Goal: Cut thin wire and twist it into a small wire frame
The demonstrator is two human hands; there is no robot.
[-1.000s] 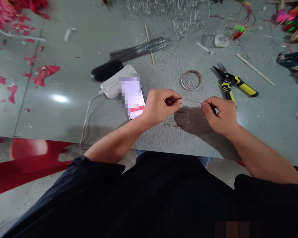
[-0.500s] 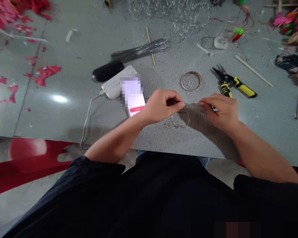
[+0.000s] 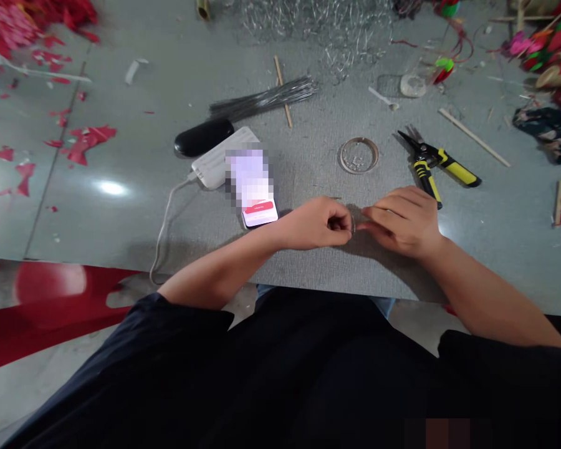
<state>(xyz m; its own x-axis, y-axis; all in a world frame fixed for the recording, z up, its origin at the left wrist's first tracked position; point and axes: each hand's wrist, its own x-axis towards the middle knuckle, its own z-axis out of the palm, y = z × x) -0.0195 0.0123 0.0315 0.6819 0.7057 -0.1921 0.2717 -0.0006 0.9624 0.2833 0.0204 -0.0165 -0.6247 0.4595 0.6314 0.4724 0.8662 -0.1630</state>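
Just in front of my body, my left hand (image 3: 318, 222) is closed, with thumb and forefinger pinched on a thin metal wire (image 3: 353, 224). A short curved part of the wire shows at the fingertips; the rest is hidden. Facing it from the right, my right hand (image 3: 402, 221) has curled fingers, its thumb and fingertips at the same wire. How firmly they grip it is hard to see. Beyond the hands lies a round ring-shaped roll (image 3: 359, 156) with small bits inside. Pliers with yellow and black handles (image 3: 427, 159) lie beyond my right hand, jaws apart.
A lit phone (image 3: 257, 187) lies left of my left hand, by a white power strip (image 3: 222, 163) with a cable and a black case (image 3: 203, 137). Behind are a wire bundle (image 3: 266, 96), thin sticks (image 3: 474, 137) and tangled wire (image 3: 318, 25). Red scraps (image 3: 91, 140) litter the left.
Both hands have come nearer my body and closer together, the right one moving left. The straight wire stretch between them and the wire loops below no longer show.
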